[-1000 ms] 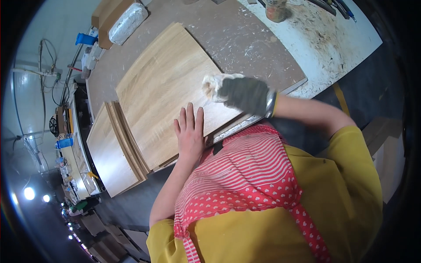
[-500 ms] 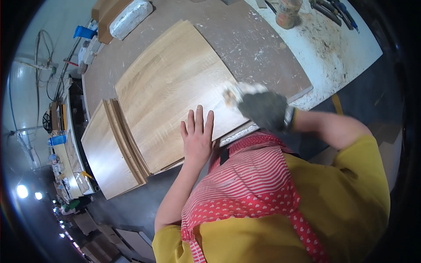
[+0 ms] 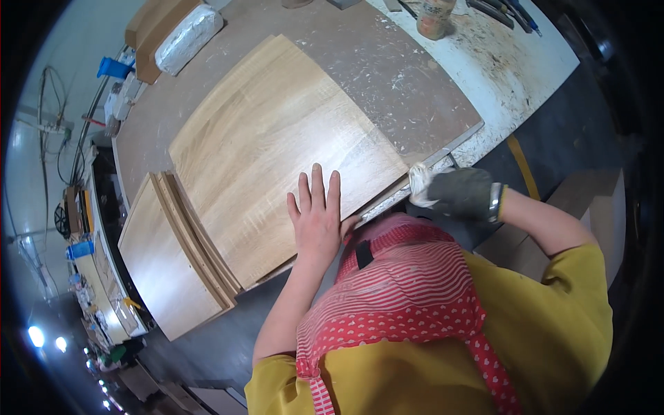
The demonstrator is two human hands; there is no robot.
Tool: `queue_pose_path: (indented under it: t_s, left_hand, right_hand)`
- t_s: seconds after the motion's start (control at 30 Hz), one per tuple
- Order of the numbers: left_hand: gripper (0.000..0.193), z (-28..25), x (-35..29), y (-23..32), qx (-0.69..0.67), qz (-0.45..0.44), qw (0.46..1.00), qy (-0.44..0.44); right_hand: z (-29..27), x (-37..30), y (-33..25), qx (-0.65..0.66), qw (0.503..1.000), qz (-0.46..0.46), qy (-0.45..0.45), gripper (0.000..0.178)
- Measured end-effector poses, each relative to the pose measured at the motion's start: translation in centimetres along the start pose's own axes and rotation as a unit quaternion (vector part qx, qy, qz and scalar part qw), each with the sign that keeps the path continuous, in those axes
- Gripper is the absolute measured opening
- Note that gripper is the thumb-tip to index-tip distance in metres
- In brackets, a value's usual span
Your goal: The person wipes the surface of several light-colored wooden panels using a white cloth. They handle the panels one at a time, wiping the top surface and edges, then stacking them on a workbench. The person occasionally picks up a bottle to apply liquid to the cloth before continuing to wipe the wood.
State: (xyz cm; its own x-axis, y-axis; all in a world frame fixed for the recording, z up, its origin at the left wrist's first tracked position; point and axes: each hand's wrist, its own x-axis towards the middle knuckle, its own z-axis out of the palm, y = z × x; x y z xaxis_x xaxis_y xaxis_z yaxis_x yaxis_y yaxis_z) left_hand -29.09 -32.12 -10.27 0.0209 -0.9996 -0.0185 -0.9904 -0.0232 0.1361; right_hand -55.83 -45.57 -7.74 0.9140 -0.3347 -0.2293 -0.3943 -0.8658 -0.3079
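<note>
A light wood-grain board (image 3: 256,145) lies flat on the brown worktable. My bare left hand (image 3: 319,218) rests on it near the front edge, fingers stretched out and the thumb toward the edge. My right hand (image 3: 462,195), in a dark grey glove, is closed round a whitish rag (image 3: 420,185) at the board's right front corner. The rag hangs at the table edge there. To the left stands a stack of similar boards (image 3: 173,256), their edges showing beside the large board.
The brown tabletop (image 3: 387,69) carries white specks and smears. At the far right, on a stained white surface (image 3: 498,90), are a cloudy jar (image 3: 434,19) and several hand tools (image 3: 508,12). A foil-wrapped bundle (image 3: 189,40) and a cardboard box (image 3: 142,41) sit at the far left.
My right hand with the rag has moved right and toward me, from the board's surface to its front corner. My left hand stays spread on the board. The view has shifted slightly.
</note>
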Motion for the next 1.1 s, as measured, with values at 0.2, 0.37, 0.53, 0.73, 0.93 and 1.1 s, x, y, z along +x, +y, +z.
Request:
queue_pose_path:
  t_s: [0.2, 0.37, 0.53, 0.73, 0.93, 1.1]
  left_hand:
    - [0.052, -2.2, 2.5, -0.3, -0.393, 0.057, 0.917, -0.043]
    - [0.041, -1.4, 7.1, 9.3, -0.741, -0.100, 0.615, -0.249]
    - [0.034, -0.3, 11.1, 13.6, -0.806, -0.104, 0.532, -0.238]
    - [0.036, -0.7, 16.1, 16.4, -0.784, -0.130, 0.592, -0.138]
    - [0.048, 4.4, 25.7, 15.0, -0.515, 0.055, 0.855, -0.021]
    - [0.084, 3.5, 36.5, 13.1, -0.582, 0.010, 0.812, 0.027]
  right_hand:
    - [-2.6, -6.3, 4.0, 0.478, 0.795, 0.273, 0.255, 0.023]
    - [2.0, -4.7, 1.9, 0.588, 0.713, 0.229, 0.306, 0.056]
    - [1.8, -6.7, 4.9, 0.720, 0.558, 0.249, 0.327, 0.036]
    - [9.1, -7.9, 9.4, 0.246, 0.867, 0.221, 0.374, 0.031]
    - [7.7, -5.8, 10.6, 0.733, 0.545, 0.122, 0.388, 0.045]
    - [2.6, -6.3, 12.5, 0.898, 0.226, 0.080, 0.369, 0.054]
